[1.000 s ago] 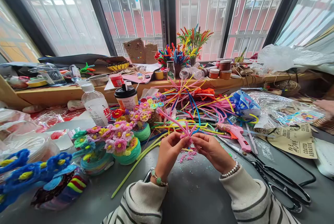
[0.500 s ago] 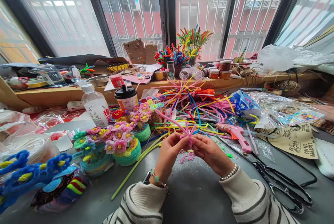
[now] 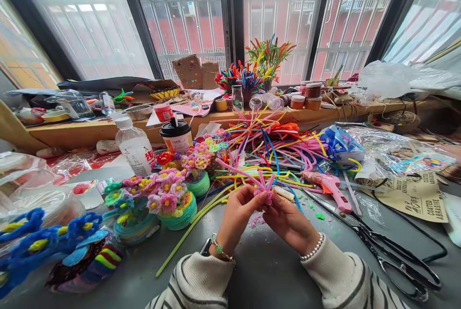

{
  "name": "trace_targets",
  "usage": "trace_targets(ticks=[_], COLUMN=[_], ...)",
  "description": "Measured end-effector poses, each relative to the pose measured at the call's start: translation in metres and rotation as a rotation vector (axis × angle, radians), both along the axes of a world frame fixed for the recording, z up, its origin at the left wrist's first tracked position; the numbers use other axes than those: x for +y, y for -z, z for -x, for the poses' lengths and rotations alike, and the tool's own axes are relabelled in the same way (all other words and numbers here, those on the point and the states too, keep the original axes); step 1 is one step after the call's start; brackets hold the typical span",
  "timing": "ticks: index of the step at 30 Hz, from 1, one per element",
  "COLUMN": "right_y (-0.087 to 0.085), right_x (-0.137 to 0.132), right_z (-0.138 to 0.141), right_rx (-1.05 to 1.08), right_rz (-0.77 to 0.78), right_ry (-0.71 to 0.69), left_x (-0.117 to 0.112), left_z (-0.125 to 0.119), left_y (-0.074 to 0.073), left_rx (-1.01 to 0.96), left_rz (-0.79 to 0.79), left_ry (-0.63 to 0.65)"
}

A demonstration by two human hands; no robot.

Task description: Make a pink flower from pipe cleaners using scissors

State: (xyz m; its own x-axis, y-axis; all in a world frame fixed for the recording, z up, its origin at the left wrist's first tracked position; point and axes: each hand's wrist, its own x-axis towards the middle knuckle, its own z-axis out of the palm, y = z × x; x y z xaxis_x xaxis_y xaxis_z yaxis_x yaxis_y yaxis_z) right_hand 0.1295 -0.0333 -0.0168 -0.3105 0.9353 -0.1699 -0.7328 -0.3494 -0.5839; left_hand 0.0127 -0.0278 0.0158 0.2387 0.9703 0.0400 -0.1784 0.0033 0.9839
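Left hand [image 3: 239,210] and right hand [image 3: 292,222] angle inward, pinching pink pipe cleaners [image 3: 262,185].

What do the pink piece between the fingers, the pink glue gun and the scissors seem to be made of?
Pink piece: probably pipe cleaner; its strands look matt and fuzzy and stand out stiffly, but no wire core shows.
Glue gun: seemingly hard plastic, smooth with a slight sheen.
Scissors: shiny grey blades suggest metal; the glossy black handles could be plastic or coated metal.

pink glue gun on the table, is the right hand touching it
Apart: in the head view, grey table shows between the right hand and the pink glue gun.
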Motion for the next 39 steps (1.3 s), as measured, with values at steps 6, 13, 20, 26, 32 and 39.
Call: trace_targets(ticks=[6,13,20,26,32,39], right_y=[-0.002,-0.006,-0.010,-0.008,-0.003,-0.002], right_x=[0.000,-0.001,0.000,0.006,0.007,0.003], right_z=[0.000,0.000,0.000,-0.003,-0.001,0.002], right_rx=[-0.056,-0.054,-0.115,-0.128,-0.156,-0.193], right_rz=[-0.005,-0.065,-0.087,-0.027,-0.029,-0.098], right_ry=[0.001,-0.023,0.007,0.075,0.068,0.101], left_x=[0.004,0.005,0.009,0.010,0.007,0.006], left_z=[0.003,0.005,0.006,0.006,0.005,0.002], left_y=[0.001,0.001,0.006,0.008,0.005,0.007], left_rx=[0.003,-0.002,0.000,-0.009,-0.007,0.021], left_rz=[-0.001,0.001,0.053,0.057,0.041,0.048], left_ry=[0.005,-0.003,0.002,0.011,0.059,0.122])
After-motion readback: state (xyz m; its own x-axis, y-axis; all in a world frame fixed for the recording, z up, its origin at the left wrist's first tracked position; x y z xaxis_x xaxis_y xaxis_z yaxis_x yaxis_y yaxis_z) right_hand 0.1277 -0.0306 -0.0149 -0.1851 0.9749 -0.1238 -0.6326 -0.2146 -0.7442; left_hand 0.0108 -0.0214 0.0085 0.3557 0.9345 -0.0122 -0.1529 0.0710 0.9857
